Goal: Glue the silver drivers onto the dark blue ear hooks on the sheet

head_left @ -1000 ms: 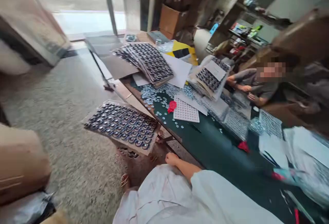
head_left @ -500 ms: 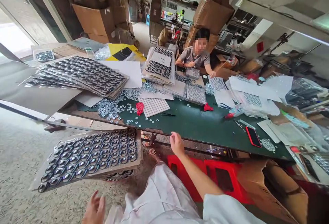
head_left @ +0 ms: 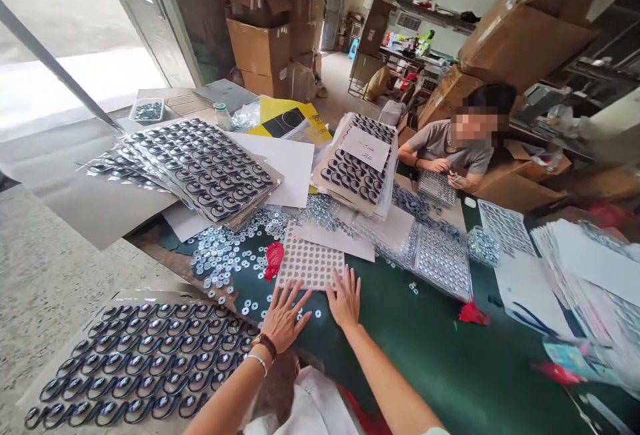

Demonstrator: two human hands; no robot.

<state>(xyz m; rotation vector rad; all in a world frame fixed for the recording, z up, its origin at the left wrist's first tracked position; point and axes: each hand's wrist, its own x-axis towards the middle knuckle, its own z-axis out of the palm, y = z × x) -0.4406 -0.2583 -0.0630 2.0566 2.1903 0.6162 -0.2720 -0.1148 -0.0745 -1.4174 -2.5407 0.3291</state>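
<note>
A pale board dotted with rows of round holes or spots [head_left: 313, 262] lies on the green table in front of me. My left hand [head_left: 286, 318] rests at its near left edge, fingers spread, a bracelet on the wrist. At the near right corner my right hand [head_left: 345, 296] lies flat with its fingers stretched out. Neither hand holds anything. Left of the board is a crumpled red bundle [head_left: 273, 260], with many small metal washers [head_left: 215, 248] scattered beyond it. A sheet of dark curled pieces with shiny centres [head_left: 145, 362] sits low on my left.
Stacked sheets of dark curled pieces [head_left: 200, 162] stand at the table's back left, with another stack [head_left: 357, 162] near the middle. Across the table a co-worker [head_left: 445, 148] handles small parts. A packed tray of metal pieces [head_left: 443, 262] lies to the right, before white papers [head_left: 590, 262].
Both hands have moved forward to the near edge of the dotted board; earlier they hung in the air short of the table. My view has come closer to the table and turned left.
</note>
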